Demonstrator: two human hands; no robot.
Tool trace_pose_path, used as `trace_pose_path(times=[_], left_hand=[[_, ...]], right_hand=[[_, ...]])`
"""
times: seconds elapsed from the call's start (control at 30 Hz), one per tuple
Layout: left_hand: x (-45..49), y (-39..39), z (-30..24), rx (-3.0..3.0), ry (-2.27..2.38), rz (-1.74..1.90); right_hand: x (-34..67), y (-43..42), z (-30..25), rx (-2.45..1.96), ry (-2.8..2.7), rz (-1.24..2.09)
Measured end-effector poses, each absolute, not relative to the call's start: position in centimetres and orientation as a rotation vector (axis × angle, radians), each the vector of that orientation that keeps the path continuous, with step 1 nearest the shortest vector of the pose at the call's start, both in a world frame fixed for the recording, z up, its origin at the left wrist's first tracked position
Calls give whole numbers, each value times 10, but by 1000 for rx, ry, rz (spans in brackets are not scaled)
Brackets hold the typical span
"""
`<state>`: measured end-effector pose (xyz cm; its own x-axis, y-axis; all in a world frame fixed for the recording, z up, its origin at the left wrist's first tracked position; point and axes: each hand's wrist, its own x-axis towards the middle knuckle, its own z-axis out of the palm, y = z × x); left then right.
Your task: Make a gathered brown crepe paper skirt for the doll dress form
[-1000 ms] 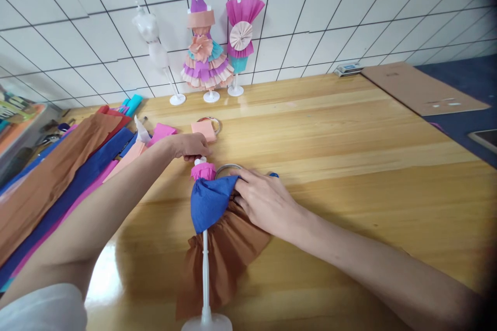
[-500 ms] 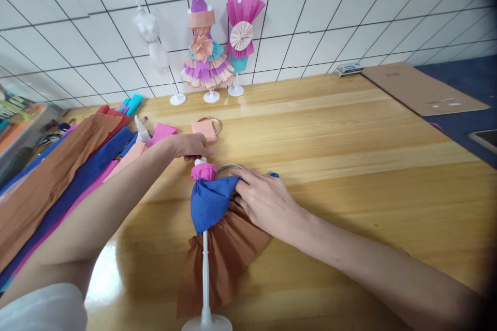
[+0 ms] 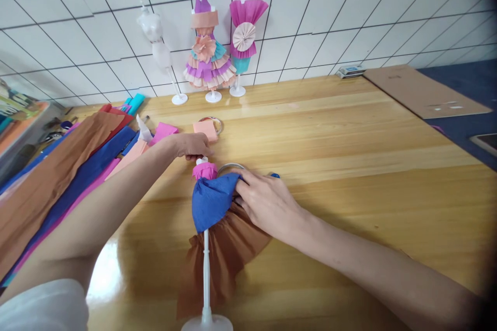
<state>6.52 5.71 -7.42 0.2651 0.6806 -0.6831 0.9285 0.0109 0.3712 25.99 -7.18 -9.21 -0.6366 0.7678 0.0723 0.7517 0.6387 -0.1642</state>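
A small white dress form [image 3: 206, 269] stands near me, its pole rising from a round base. It wears a pink top [image 3: 204, 171] and a blue crepe paper piece [image 3: 213, 200] around the body. At its top end, my left hand [image 3: 194, 145] is closed around the tip, hiding it. My right hand [image 3: 264, 200] pinches the right edge of the blue paper, its fingertips partly hidden. Gathered brown crepe paper [image 3: 221, 256] spreads behind the pole and under my right hand. Part of a ring [image 3: 232, 166] shows behind the blue paper.
Three more dress forms stand by the tiled wall: a bare one [image 3: 156, 36], a ruffled one [image 3: 209, 64] and a pink one [image 3: 244, 36]. Crepe paper strips [image 3: 58, 176] and a bin [image 3: 31, 126] lie left. A peach paper square [image 3: 205, 129] and a brown board [image 3: 423, 93] lie farther back.
The whole view has shifted very slightly. Both hands keep their places on the dress form and the blue paper, with no other visible difference.
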Motion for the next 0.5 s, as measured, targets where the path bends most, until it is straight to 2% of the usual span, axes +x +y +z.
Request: trace_pose_path(times=[0.5], left_hand=[[66,57,-75,1746,1492,-403]], right_hand=[[271,-72,-93,-1010,-2657,372]])
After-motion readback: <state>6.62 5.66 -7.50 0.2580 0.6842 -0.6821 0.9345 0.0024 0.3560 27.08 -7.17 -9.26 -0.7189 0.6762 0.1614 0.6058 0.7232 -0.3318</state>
